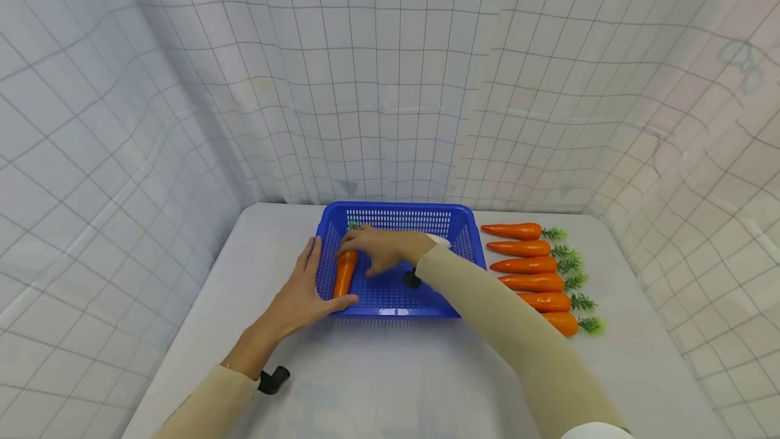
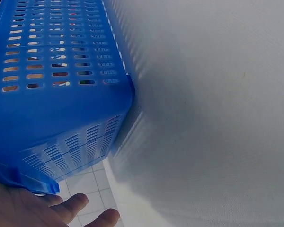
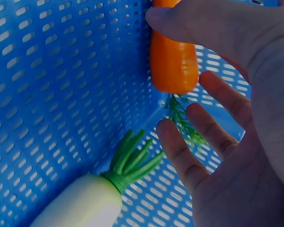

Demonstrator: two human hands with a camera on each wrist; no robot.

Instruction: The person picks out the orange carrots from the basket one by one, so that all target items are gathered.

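Observation:
A blue plastic basket with slotted walls stands on the white table. My left hand rests at its near left corner, fingers straight along the left side and thumb over the front rim. Inside, against the left wall, lies an orange carrot with green leaves. Over its leafy end reaches my right hand, fingertips at the carrot and thumb spread off to the side. In the right wrist view the thumb overlaps the carrot, and the other visible fingers are loosely extended. A white radish with green stems lies in the basket too.
Several more carrots lie in a column on the table right of the basket, leaves pointing right; my right forearm partly covers the nearest ones. White grid-patterned sheets hang behind and on both sides of the table.

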